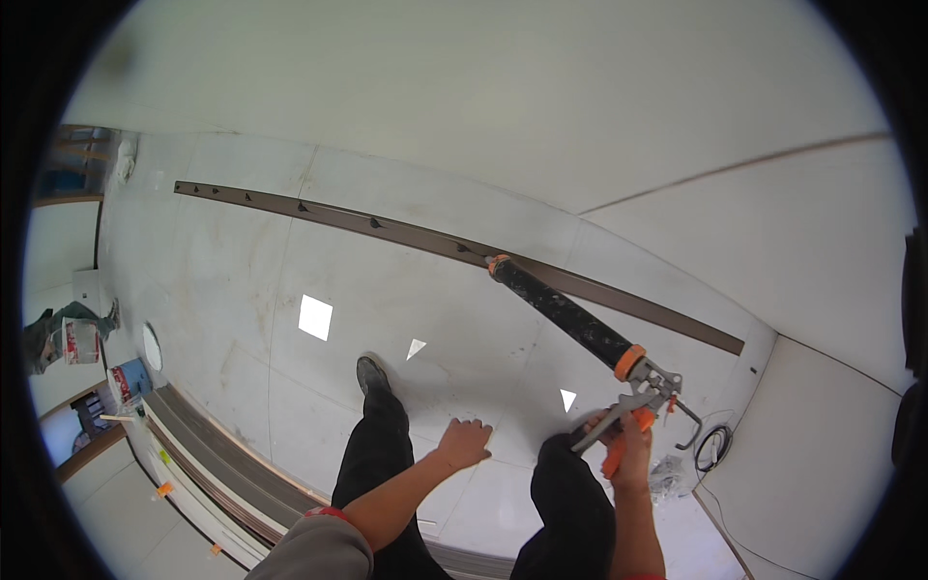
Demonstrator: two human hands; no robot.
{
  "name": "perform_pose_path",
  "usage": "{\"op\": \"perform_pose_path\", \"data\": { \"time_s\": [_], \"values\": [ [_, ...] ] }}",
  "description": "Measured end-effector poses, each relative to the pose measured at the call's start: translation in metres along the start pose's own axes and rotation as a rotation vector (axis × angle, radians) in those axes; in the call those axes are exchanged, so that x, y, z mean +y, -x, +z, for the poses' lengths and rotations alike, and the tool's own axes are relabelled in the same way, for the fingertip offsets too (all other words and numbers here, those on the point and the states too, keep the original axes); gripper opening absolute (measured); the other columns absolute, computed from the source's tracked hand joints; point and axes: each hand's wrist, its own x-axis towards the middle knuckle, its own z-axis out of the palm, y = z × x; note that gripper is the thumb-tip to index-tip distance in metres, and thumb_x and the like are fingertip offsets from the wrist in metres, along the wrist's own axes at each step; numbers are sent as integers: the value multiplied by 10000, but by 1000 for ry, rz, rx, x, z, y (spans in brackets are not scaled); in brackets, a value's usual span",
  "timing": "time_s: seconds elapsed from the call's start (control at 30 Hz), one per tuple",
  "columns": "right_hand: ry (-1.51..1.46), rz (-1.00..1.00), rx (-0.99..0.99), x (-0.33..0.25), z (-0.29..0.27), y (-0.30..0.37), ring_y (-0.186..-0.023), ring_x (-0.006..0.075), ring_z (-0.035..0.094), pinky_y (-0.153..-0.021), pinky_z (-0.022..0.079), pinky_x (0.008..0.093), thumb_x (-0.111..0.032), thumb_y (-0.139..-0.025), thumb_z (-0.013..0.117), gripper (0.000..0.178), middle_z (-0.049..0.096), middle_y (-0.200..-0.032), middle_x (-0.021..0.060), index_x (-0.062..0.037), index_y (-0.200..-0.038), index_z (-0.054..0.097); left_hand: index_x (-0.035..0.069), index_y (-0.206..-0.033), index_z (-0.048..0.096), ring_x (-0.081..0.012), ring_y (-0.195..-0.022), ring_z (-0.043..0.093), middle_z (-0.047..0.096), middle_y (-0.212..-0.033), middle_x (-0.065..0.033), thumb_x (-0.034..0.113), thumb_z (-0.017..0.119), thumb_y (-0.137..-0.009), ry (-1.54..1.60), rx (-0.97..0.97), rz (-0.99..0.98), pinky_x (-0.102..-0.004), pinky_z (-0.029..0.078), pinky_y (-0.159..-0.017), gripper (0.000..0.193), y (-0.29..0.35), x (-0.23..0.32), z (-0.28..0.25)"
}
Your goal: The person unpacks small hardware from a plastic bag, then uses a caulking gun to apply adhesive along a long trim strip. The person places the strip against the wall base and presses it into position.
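Note:
My right hand (pixel 630 452) grips the grey and orange handle of a caulking gun (pixel 570 314) with a long black barrel and orange end rings. Its nozzle points up and left to a long brown strip (pixel 416 235) lying on the floor, at or just above a dark blob (pixel 462 248) there. Several more dark blobs are spaced along the strip's left part. Over the floor between my legs, my left hand (pixel 464 445) is empty, back up, with its fingers loosely apart.
Long boards (pixel 208 464) lie stacked at the lower left, near a blue and red bucket (pixel 129 380). Another person's leg (pixel 77 314) shows at the far left. A coiled black cable (pixel 713 449) and crumpled clear plastic (pixel 669 478) lie at right, by a white wall panel (pixel 822 416).

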Motion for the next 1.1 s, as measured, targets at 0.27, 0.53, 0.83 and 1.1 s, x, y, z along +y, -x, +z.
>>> {"op": "perform_pose_path", "data": {
  "time_s": [0.27, 0.53, 0.83, 1.1],
  "values": [
    [28, -63, 8, -71, -161, 8, -829, 266, 645, -757, 560, 427, -319, -972, 573, 340, 615, -925, 137, -11, -1110, 537, 63, -1173, 623, -286, -1078, 619, 642, -1113, -97, 331, 735, -836, 83, 142, 220, -426, 435, -962, 444, -30, 155, -54],
    [43, -63, -19, -52, -198, -22, -812, 249, 639, -731, 544, 416, -389, -951, 614, 397, 613, -894, 115, -15, -1070, 553, 38, -1208, 593, -281, -1055, 613, 628, -1093, -125, 310, 756, -812, -45, 244, 367, -424, 422, -983, 508, -28, 142, -93],
    [78, -98, -89, -20, -244, -75, -777, 253, 646, -694, 551, 405, -399, -954, 617, 414, 618, -860, 124, -5, -1066, 551, 14, -1246, 573, -261, -1078, 604, 617, -1143, -130, 276, 724, -833, -297, 418, 550, -411, 430, -1001, 513, -20, 163, -119],
    [130, -217, -114, -2, -268, -90, -737, 255, 652, -648, 561, 380, -435, -972, 593, 425, 627, -858, 117, -30, -1094, 554, -20, -1130, 606, -264, -918, 624, 615, -961, -103, 185, 629, -858, -624, 426, 647, -396, 478, -895, 341, -49, 166, -107]
  ]
}}
